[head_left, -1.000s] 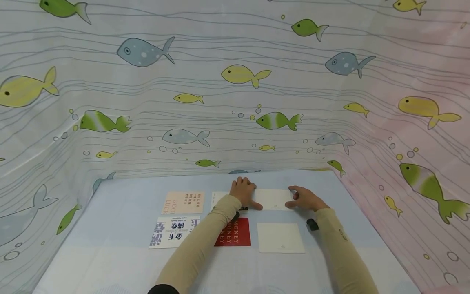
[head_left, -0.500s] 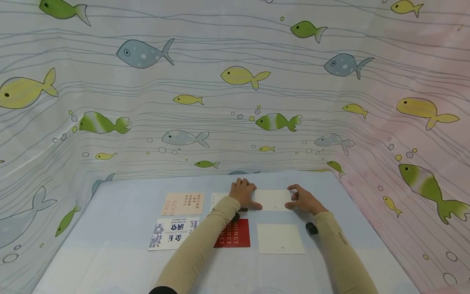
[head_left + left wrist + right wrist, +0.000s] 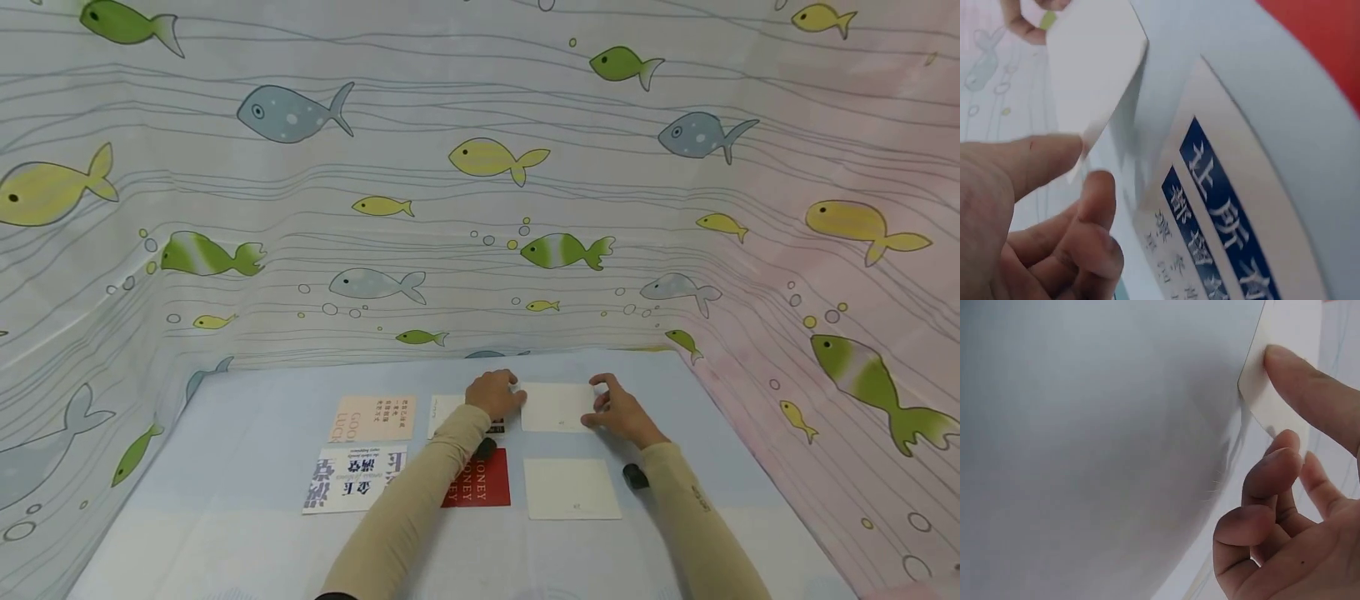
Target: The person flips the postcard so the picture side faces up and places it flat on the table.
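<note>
A plain cream card [image 3: 557, 407] spans the gap between my two hands at the back of the table. My left hand [image 3: 495, 396] pinches its left edge; in the left wrist view the thumb [image 3: 1054, 159] lies on the card, which is tilted with a shadow beneath it. My right hand [image 3: 624, 414] grips the opposite edge, thumb on top and curled fingers [image 3: 1272, 475] at the rim. Partly under my left wrist lies a card with dark blue bands and white characters [image 3: 1235, 219]. A second cream card [image 3: 573, 489] lies nearer to me.
A red MONEY card [image 3: 483, 479] is partly covered by my left sleeve. Left of it lie a pink GOOD LUCK card [image 3: 375, 418] and a blue-patterned card [image 3: 345, 479]. A fish-print curtain [image 3: 465, 250] rises behind the pale tabletop [image 3: 202, 483].
My left fingers, spread beside the cream card before, have drawn in to its left edge. The card's far edge appears slightly raised. My right hand stays at the right edge.
</note>
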`<action>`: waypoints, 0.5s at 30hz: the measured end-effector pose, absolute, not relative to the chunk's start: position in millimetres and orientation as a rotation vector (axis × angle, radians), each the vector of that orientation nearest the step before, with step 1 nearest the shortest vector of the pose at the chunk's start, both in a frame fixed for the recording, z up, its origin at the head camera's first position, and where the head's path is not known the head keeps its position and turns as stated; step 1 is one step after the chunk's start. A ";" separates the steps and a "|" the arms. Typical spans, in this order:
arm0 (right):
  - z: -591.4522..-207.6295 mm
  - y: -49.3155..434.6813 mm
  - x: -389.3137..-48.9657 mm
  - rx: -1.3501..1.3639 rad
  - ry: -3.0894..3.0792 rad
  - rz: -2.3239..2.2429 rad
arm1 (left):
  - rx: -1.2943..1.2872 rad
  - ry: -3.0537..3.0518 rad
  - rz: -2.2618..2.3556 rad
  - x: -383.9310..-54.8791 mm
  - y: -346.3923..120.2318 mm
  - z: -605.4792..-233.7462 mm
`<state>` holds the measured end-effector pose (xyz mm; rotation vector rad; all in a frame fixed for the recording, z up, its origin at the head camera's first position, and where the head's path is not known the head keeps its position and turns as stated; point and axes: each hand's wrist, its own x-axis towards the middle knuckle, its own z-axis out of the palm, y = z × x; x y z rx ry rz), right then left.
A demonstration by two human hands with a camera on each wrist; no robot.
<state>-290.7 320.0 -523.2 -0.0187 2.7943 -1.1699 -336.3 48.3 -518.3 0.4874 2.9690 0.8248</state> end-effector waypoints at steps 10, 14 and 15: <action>-520.4 321.6 -283.9 -0.040 2.866 -1.187 | 0.402 2.751 1.204 -332.4 49.4 -524.5; -515.1 325.0 -282.8 -0.021 2.909 -1.164 | 0.395 2.714 1.271 -327.7 49.9 -522.1; -514.3 326.1 -282.7 -0.008 2.909 -1.168 | 0.393 2.714 1.277 -326.3 49.9 -521.5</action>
